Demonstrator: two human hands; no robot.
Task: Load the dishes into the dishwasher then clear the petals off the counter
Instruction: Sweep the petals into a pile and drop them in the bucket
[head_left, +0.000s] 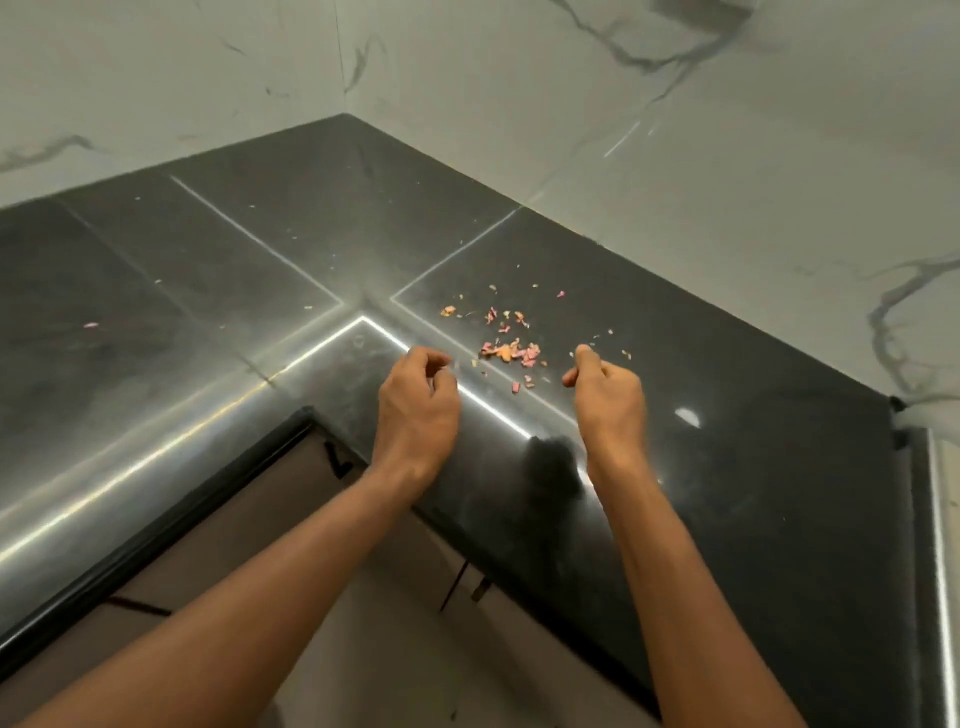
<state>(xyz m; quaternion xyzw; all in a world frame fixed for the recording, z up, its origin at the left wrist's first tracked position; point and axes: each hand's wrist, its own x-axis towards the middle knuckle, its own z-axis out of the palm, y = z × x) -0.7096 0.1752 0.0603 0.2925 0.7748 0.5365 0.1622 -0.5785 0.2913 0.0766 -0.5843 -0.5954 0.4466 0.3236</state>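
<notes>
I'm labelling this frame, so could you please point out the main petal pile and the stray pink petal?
main petal pile (511, 353), head view, pink-orange middle.
stray pink petal (91, 325), head view, its centre.

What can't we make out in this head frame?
- Left hand: palm side faces away, so any petals held are hidden.
- Right hand: same, curled fingers hide the contents.
- Far specks on the counter: too small to identify.
- Dishwasher: not in frame.

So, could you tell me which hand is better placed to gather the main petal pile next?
Probably the right hand: its fingertips sit just beside the petal pile, while the left hand is slightly farther off.
</notes>
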